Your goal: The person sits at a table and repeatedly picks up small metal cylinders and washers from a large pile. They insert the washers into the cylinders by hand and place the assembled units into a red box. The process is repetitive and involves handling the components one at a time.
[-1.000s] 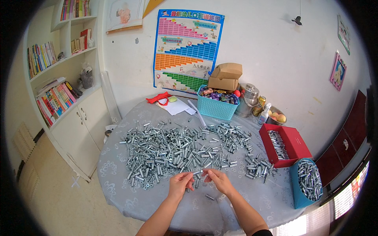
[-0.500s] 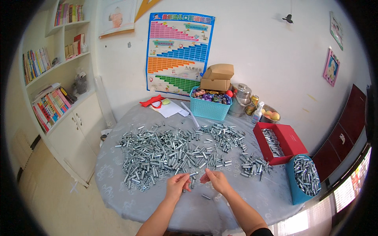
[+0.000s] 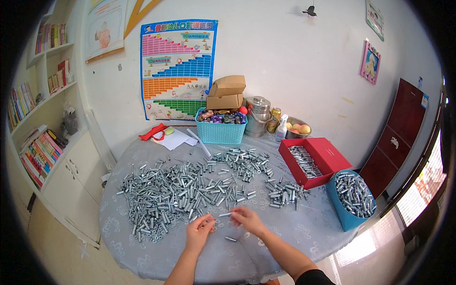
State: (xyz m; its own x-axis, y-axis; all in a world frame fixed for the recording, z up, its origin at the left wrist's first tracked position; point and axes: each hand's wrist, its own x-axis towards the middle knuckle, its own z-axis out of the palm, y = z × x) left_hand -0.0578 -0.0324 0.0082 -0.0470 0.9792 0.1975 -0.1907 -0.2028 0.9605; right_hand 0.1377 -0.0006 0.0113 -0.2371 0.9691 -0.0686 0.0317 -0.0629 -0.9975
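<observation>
Over the near part of the table both my hands are raised close together. The fingers of my right hand (image 3: 247,220) pinch a slim silver metal bolt (image 3: 224,214) that points toward the left hand. My left hand (image 3: 199,231) has thumb and fingers pressed together; whatever it may hold is too small to make out. Beyond them spreads a big heap of metal bolts and sleeves (image 3: 161,192), with loose washers or nuts (image 3: 154,233) along its near edge. One metal sleeve (image 3: 231,239) lies alone just below my hands. A smaller pile of metal fasteners (image 3: 286,194) sits to the right.
At the right stand a red box (image 3: 319,182) and a blue bin (image 3: 336,209), both holding metal fasteners. Along the back are a turquoise basket (image 3: 221,134) of packets, a steel pot (image 3: 258,126), a spray bottle (image 3: 281,129) and a fruit bowl (image 3: 299,134). Grey cloth (image 3: 190,261) covers the table.
The view has swung to the right, so everything sits further left. The bolt, earlier by my left fingertips, is now in my right fingers, which have closed from a looser pose.
</observation>
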